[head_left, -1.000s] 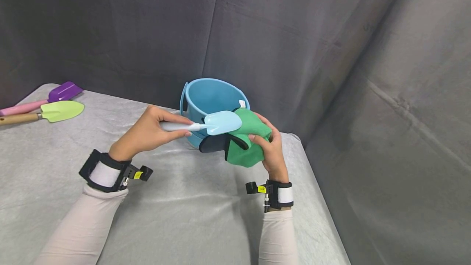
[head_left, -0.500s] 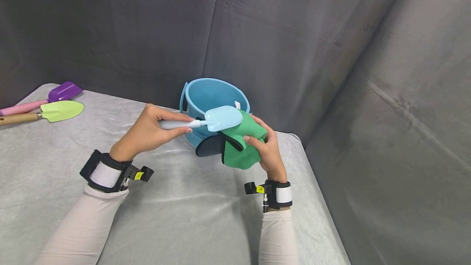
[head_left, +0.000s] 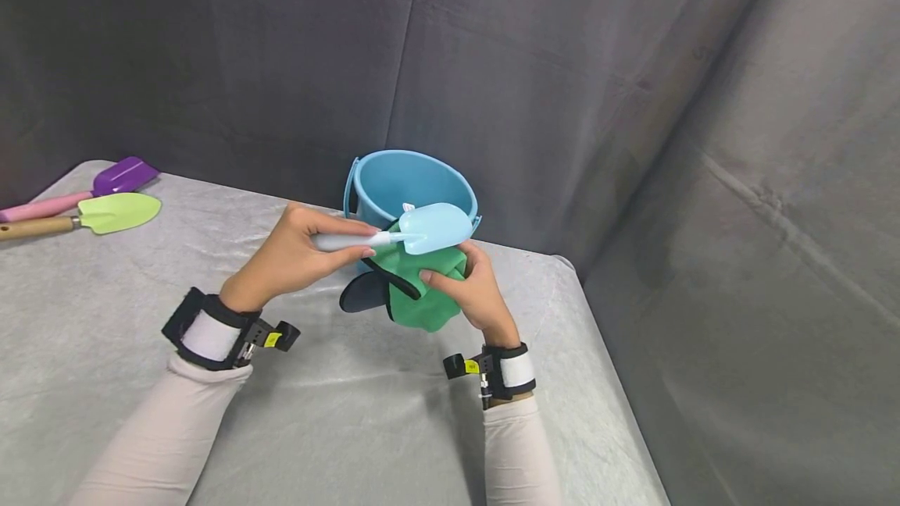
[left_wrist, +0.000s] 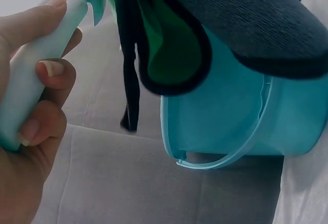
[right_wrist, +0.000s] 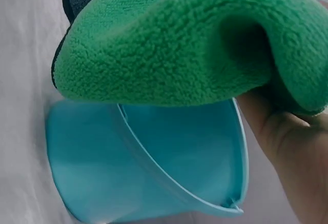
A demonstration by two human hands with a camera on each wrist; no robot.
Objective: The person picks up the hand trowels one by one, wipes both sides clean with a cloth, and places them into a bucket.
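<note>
The left hand (head_left: 291,256) grips the white handle of a pale blue trowel (head_left: 422,229), held just in front of the blue bucket (head_left: 394,178). The right hand (head_left: 467,287) clutches a green cloth (head_left: 415,299) under its blade. No readable writing shows.

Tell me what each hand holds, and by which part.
The left hand grips the light blue trowel by its pale handle. The right hand grips the green cloth, bunched up, under the trowel's blade.

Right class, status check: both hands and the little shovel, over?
Left hand grips light blue shovel by its handle. Right hand holds green cloth under the blade. Blue bucket just behind.
</note>
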